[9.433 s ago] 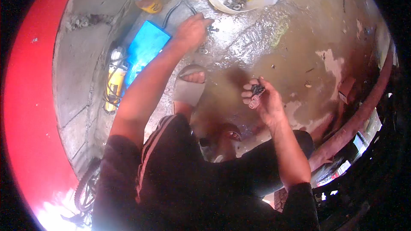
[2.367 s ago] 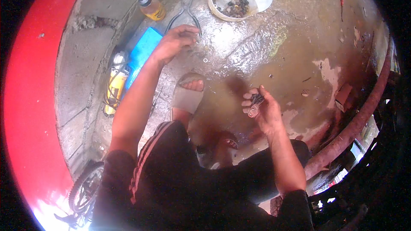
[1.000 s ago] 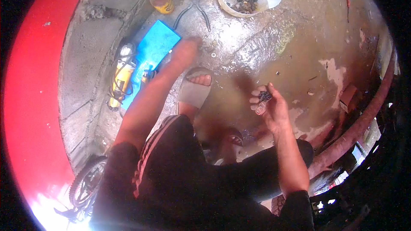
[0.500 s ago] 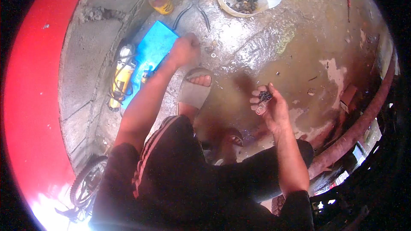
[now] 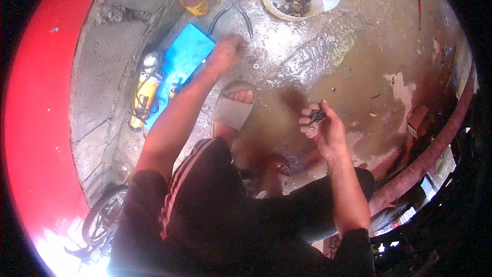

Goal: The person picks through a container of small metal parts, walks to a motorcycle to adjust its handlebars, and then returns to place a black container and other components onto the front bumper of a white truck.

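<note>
My left hand [image 5: 228,54] is low over the wet concrete floor with its fingers curled together. Whatever may be between the fingertips is hidden. Close by on the floor lie a small pale washer [image 5: 256,65] and other tiny bits. Palm up, my right hand [image 5: 331,136] cups a cluster of small dark metal pieces [image 5: 317,116] and some shiny ring-shaped washers [image 5: 311,131]. Black-handled pliers [image 5: 236,10] lie spread just beyond my left hand. A blue case [image 5: 189,46] is beside my left forearm.
A white cut-open container [image 5: 302,15] holding small dark parts stands at the far side. Against the block wall are a jar [image 5: 193,1] and a yellow corded power tool [image 5: 146,95]. A red screwdriver [image 5: 419,14] lies far right; a brownish box [image 5: 418,121] sits nearer.
My left hand has shifted slightly forward and right across the floor, towards the small ring near the pliers. My right hand stays in place with the metal pieces.
</note>
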A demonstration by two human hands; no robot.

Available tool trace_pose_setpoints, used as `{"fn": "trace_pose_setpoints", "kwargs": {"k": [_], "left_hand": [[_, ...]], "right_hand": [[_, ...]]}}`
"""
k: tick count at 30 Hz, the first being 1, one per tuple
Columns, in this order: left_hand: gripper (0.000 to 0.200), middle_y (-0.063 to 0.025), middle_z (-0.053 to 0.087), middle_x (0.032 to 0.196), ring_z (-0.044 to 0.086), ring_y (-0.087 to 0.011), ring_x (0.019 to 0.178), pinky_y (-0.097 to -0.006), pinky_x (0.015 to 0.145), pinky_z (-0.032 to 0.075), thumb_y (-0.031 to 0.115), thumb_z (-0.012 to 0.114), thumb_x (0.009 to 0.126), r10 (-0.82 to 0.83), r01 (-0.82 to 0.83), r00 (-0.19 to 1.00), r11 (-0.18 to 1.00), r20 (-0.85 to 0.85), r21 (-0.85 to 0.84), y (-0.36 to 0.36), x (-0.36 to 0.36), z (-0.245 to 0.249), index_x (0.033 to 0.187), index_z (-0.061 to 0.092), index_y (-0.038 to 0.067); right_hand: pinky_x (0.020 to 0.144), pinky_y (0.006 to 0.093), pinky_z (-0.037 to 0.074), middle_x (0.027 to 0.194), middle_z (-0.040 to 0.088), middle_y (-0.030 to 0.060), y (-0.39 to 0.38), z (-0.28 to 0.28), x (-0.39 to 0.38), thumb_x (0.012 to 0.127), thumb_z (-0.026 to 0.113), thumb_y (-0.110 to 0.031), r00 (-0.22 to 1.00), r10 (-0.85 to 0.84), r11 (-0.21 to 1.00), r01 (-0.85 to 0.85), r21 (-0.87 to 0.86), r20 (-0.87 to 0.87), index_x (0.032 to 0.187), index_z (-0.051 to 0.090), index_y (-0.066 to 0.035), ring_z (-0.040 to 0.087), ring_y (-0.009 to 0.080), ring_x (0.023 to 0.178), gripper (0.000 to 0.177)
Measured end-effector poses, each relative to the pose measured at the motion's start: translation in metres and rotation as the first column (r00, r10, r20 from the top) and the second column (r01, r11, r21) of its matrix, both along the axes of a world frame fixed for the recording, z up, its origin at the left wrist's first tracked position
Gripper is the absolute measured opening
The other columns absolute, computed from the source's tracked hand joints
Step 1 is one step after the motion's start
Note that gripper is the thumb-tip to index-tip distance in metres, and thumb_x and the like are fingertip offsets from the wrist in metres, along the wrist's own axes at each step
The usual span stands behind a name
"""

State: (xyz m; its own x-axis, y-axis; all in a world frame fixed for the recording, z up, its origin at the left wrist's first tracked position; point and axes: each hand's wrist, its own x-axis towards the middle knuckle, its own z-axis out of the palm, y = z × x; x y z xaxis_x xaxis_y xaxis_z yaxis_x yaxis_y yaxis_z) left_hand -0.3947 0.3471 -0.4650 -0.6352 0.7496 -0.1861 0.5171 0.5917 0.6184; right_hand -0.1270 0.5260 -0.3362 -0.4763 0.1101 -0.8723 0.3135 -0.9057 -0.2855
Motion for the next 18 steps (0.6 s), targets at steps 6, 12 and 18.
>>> {"fn": "trace_pose_setpoints", "kwargs": {"k": [6, 12, 18], "left_hand": [[0.024, -0.0165, 0.061, 0.099, 0.059, -0.035, 0.097, -0.0419, 0.084, 0.047, 0.008, 0.064, 0.077, 0.089, -0.088, 0.988, 0.996, 0.129, -0.018, 0.009, 0.009, 0.013, 0.101, 0.059, 0.006], [0.025, -0.016, 0.057, 0.105, 0.058, -0.0356, 0.096, -0.0417, 0.084, 0.047, 0.006, 0.062, 0.078, -0.008, 0.008, 1.0, 0.996, -0.003, 0.09, 0.012, 0.014, 0.021, 0.103, 0.058, 0.006], [0.024, -0.016, 0.058, 0.1, 0.058, -0.0365, 0.095, -0.0421, 0.085, 0.046, 0.011, 0.064, 0.078, -0.049, 0.045, 0.998, 0.995, 0.046, 0.089, 0.031, 0.006, 0.05, 0.1, 0.059, 0.004]], "right_hand": [[0.054, 0.0273, 0.043, 0.084, 0.059, 0.0085, -0.001, 0.003, -0.003, 0.097, 0.046, -0.033, 0.999, -0.043, 0.998, 0.044, -0.041, 0.004, 0.096, 0.054, -0.005, 0.055, 0.0171, 0.066, 0.03], [0.057, 0.0294, 0.047, 0.086, 0.061, 0.0099, 0.001, -0.001, 0.001, 0.097, 0.046, -0.034, 1.0, -0.026, 0.999, 0.026, -0.023, 0.0, 0.096, 0.055, -0.005, 0.056, 0.0184, 0.068, 0.03], [0.059, 0.031, 0.049, 0.088, 0.062, 0.0102, 0.0, -0.003, 0.003, 0.097, 0.046, -0.034, 1.0, -0.014, 0.999, 0.013, -0.035, -0.021, 0.096, 0.055, -0.005, 0.058, 0.0188, 0.07, 0.031]]}}
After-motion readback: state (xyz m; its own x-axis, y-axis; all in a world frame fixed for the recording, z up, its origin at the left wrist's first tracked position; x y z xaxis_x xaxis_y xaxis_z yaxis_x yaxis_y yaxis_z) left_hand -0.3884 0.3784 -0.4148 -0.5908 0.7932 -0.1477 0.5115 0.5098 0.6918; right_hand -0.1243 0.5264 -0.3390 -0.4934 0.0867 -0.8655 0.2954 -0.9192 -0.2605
